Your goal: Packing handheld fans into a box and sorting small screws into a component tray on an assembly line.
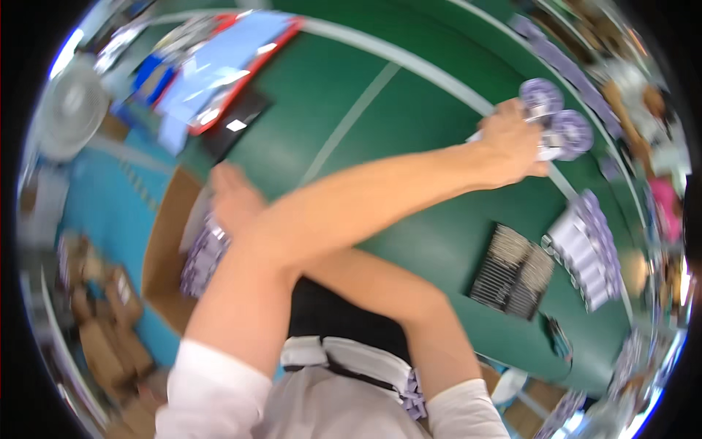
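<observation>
Fingers of left hand [506, 146] curled round two purple-white pieces [572, 136]; right hand [235, 199] near one carton [162, 245], grip unclear.

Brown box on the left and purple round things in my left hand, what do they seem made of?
Brown box: probably matte cardboard, from its plain tan walls. Purple round things: likely glossy plastic, given pale highlights; blur leaves that open.

No text, number or sign can be read with certainty. A pale patch [126, 286] on a brown cardboard box [119, 310], lower left of the frame, may be a label, too blurred to read.
</observation>
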A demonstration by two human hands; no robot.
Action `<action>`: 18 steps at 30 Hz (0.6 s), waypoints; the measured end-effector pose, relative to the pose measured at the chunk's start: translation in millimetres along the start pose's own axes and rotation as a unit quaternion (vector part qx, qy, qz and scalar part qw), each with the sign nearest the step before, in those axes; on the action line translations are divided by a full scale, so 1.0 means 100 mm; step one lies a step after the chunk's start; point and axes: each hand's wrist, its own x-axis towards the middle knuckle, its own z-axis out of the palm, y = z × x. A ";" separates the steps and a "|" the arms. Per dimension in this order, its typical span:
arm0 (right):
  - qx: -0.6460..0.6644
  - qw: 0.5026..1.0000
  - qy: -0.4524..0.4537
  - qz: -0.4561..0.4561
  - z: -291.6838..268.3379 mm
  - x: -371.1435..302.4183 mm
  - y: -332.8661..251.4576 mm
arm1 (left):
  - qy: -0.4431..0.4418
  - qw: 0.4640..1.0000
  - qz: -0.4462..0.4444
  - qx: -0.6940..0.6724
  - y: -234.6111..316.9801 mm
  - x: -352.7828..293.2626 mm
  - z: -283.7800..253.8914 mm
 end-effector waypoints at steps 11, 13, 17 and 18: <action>-0.230 0.941 -0.105 -0.227 -0.54 0.01 -0.36 | 0.048 0.950 -0.207 0.228 -0.90 -3.63 -3.72; -0.270 0.932 -0.121 -0.209 -0.64 0.05 -0.39 | 0.002 0.920 -0.339 0.197 -1.14 -4.64 -3.62; -0.324 0.919 -0.167 -0.150 -0.53 0.06 -0.60 | -0.168 0.852 -0.413 0.273 -1.26 -6.75 -3.39; -0.353 0.907 -0.178 -0.149 -0.50 0.05 -0.57 | -0.220 0.830 -0.441 0.262 -1.33 -7.19 -3.27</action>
